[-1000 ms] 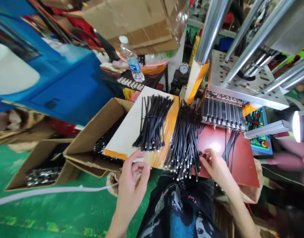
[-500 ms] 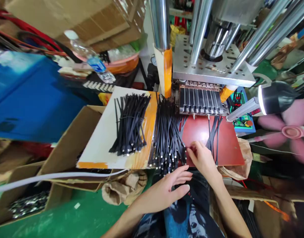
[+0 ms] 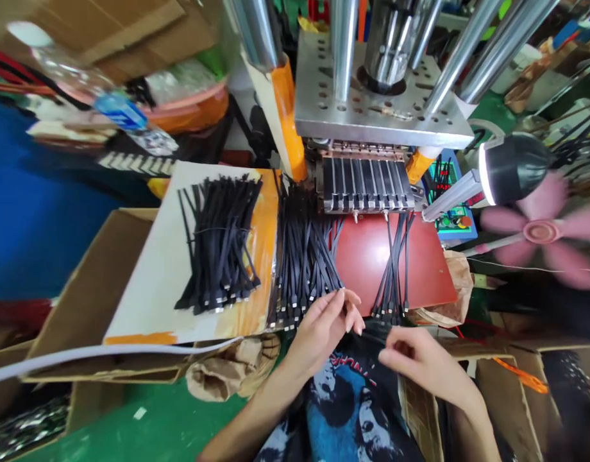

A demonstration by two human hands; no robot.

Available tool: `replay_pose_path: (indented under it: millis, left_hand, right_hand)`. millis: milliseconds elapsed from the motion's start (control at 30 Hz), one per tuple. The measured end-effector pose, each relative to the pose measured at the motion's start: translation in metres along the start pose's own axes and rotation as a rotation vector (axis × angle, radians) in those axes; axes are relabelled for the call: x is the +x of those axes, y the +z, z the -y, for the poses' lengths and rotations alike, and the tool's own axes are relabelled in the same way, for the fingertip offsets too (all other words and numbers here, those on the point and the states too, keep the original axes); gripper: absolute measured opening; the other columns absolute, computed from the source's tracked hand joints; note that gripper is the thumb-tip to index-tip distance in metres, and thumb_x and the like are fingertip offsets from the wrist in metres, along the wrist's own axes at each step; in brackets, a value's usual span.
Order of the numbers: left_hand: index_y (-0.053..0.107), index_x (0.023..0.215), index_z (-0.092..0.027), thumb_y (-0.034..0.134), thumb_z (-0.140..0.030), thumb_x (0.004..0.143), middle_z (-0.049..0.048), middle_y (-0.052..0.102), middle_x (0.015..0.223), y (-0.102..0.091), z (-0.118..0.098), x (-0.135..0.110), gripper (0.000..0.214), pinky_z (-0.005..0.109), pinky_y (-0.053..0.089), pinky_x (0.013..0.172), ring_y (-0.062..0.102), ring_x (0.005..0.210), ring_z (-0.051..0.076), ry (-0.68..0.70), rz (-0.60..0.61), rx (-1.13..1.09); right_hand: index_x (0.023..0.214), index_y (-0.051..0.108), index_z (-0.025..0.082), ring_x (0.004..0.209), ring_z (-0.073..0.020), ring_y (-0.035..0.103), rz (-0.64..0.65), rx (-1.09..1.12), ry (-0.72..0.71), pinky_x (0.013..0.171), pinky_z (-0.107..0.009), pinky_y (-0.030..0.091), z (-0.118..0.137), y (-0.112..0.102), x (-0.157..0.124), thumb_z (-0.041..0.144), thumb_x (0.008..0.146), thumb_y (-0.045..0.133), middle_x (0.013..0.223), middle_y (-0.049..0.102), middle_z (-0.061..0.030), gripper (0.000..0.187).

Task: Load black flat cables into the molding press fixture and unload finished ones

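Note:
My left hand (image 3: pixel 326 324) is at the front right of a spread of black flat cables (image 3: pixel 299 256), its thumb and fingers drawn together close to one cable's metal-tipped end. Whether that cable is between the fingertips is unclear. Over my lap, my right hand (image 3: pixel 427 362) has curled fingers, and whatever they may hold is hidden. Just beyond it, a smaller group of black cables (image 3: pixel 395 276) lies on the red board (image 3: pixel 360 256), plugs toward me. To the left, a tied bundle of black cables (image 3: pixel 222 244) rests on a white board (image 3: pixel 145 276).
A press machine (image 3: pixel 381 122) with a slotted metal fixture (image 3: pixel 367 186) stands behind the red board. At right are a lamp (image 3: pixel 514 168), a pink fan (image 3: pixel 540 231) and a control box (image 3: pixel 453 221). Cardboard boxes (image 3: pixel 90 276) and a white tube (image 3: pixel 112 356) are at left.
My right hand has moved from the red board back toward my lap, its fingers curled. My left hand has risen to the cable ends and its fingers have closed. The view has shifted right.

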State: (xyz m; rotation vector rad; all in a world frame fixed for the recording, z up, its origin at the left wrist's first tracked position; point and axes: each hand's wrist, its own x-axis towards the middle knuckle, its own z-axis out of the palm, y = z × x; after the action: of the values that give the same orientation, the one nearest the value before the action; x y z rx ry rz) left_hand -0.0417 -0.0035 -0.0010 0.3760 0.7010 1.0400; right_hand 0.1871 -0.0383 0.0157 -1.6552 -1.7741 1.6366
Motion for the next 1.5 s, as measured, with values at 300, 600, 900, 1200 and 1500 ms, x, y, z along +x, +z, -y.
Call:
replay_pose_path:
  millis: [300,600,900,1200,1500]
  left_hand:
    - [0.073,0.105,-0.011,0.064,-0.071,0.099,0.0152,0.085,0.092,-0.004,0.024,0.020,0.060,0.039,0.063,0.088,0.082,0.085,0.026,-0.216,0.176,0.558]
    - [0.078,0.111,-0.007,0.069,-0.066,0.098,0.0237,0.084,0.109,-0.002,0.031,0.031,0.061,0.054,0.063,0.101,0.083,0.102,0.038,-0.248,0.180,0.618]
    - [0.079,0.111,-0.012,0.084,-0.046,0.091,0.0099,0.085,0.094,0.021,0.019,0.040,0.040,0.031,0.063,0.086,0.081,0.082,0.020,-0.260,0.093,-0.060]
    - [0.076,0.106,-0.011,0.055,-0.058,0.108,0.0136,0.085,0.092,0.014,0.011,-0.001,0.052,0.035,0.065,0.082,0.081,0.080,0.023,-0.203,0.233,0.620]
    - [0.080,0.113,-0.020,0.066,-0.040,0.104,0.0075,0.081,0.111,0.023,-0.066,0.044,0.025,0.032,0.058,0.096,0.075,0.102,0.021,0.463,0.073,1.097]
  right_hand:
    - [0.075,0.066,0.019,0.068,-0.0184,0.052,-0.709,0.183,0.085,0.065,-0.030,0.042,-0.067,0.018,0.019,0.073,0.099,0.055,0.068,0.058,-0.0014,0.061]
    - [0.075,0.066,0.021,0.063,-0.0175,0.043,-0.686,0.184,0.061,0.062,-0.032,0.036,-0.057,0.024,0.018,0.065,0.101,0.058,0.064,0.051,0.0005,0.052]
    - [0.067,0.071,0.021,0.063,-0.0160,0.049,-0.065,0.181,-0.027,0.063,-0.029,0.038,-0.044,0.036,-0.033,0.052,0.102,0.065,0.063,0.058,-0.0002,0.047]
    - [0.107,0.084,0.021,0.063,-0.0136,0.050,-0.365,0.505,-0.190,0.056,-0.026,0.042,0.025,-0.011,0.049,0.063,0.097,0.069,0.081,0.065,-0.0028,0.045]
    - [0.087,0.080,0.021,0.067,-0.0144,0.051,-0.299,0.278,-0.459,0.063,-0.027,0.041,0.041,0.004,0.078,0.043,0.106,0.066,0.074,0.059,0.0001,0.032]
